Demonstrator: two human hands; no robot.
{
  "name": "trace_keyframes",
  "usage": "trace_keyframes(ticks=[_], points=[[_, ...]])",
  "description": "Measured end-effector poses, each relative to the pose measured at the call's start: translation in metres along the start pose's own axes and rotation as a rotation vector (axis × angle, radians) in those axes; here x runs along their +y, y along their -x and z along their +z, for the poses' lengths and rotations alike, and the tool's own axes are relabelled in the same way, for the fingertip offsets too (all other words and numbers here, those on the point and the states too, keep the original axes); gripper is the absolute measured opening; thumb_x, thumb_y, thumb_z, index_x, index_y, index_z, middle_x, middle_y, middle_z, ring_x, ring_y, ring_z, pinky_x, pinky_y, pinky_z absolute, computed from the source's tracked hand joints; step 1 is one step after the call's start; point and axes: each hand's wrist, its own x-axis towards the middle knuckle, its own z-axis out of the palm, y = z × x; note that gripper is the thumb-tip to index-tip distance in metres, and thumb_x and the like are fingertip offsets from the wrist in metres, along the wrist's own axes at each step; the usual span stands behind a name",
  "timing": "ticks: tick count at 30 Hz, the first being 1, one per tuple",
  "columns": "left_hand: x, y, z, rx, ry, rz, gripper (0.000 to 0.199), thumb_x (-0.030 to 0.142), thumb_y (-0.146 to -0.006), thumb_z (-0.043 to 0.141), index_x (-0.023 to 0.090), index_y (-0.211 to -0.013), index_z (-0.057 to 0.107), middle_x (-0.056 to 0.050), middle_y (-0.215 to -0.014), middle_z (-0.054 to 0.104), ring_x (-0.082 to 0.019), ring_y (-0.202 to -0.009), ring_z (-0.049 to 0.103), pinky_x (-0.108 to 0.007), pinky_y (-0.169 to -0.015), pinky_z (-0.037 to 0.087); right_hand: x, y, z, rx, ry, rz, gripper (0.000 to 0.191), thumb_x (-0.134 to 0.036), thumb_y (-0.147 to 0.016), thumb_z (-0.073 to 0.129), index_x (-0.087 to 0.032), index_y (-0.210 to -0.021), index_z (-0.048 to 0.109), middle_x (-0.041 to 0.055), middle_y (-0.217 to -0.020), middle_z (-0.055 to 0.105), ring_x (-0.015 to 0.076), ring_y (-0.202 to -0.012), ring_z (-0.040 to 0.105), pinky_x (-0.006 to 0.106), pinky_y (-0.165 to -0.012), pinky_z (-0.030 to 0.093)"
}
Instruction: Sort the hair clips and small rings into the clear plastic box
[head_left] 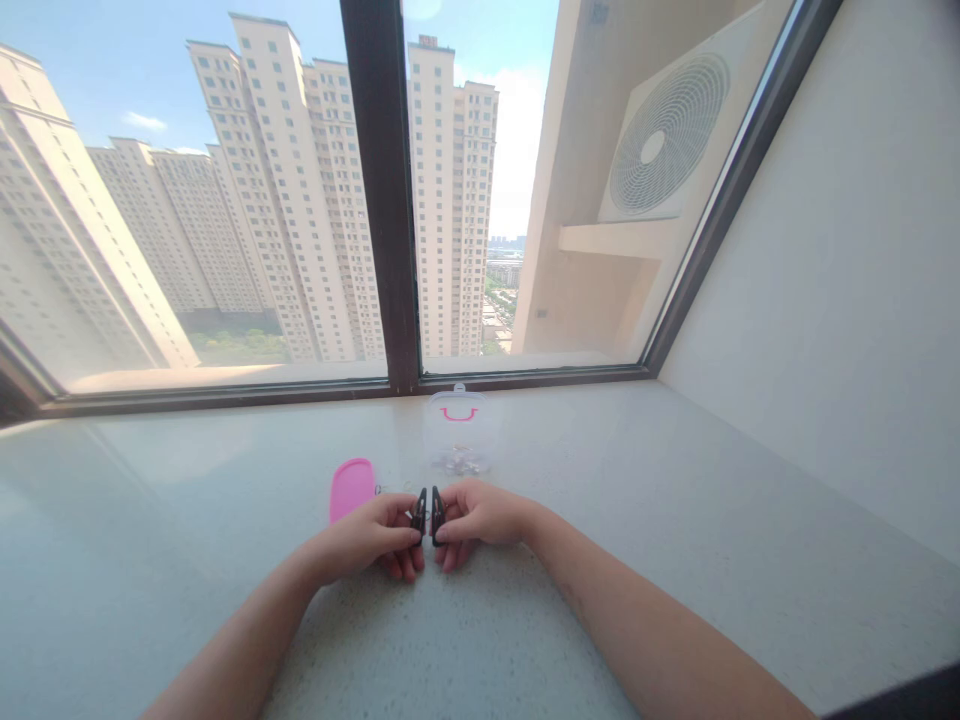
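Note:
My left hand (388,535) pinches a narrow black clip piece (420,512) between thumb and fingers. My right hand (469,522) grips a matching black clip piece (437,515), held upright and facing the first one. A small gap separates the two pieces, with a thin wire-like bit partly visible there; I cannot make it out fully. Behind my left hand lies a pink tray or lid (352,487), its near part covered by that hand. A thin dark ring-like bit (378,490) shows beside its right edge.
Against the window frame (525,378) stands a clear box with a pink handle (459,414). Several small metallic pieces (461,460) are at its lower part. The pale speckled sill (420,650) runs under everything, with a white wall (847,300) on the right.

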Motion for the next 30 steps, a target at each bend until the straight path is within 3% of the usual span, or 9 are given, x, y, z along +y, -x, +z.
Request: trace_keyframes(ticks=[30], points=[[0.0006,-0.0012,-0.0003,0.001,-0.004,0.009,0.027,0.031,-0.081,0.059,0.015,-0.103,0.058,-0.005,-0.073,0.071,-0.014,-0.06,0.067,-0.021,-0.053,0.051,-0.0003,0.0001,0.0006,0.005,0.016,-0.02,0.039,-0.036,-0.07,0.074,-0.013,-0.097,0.059,0.0041,-0.074,0.067,0.0134,-0.06,0.067,0.025,-0.058,0.053]])
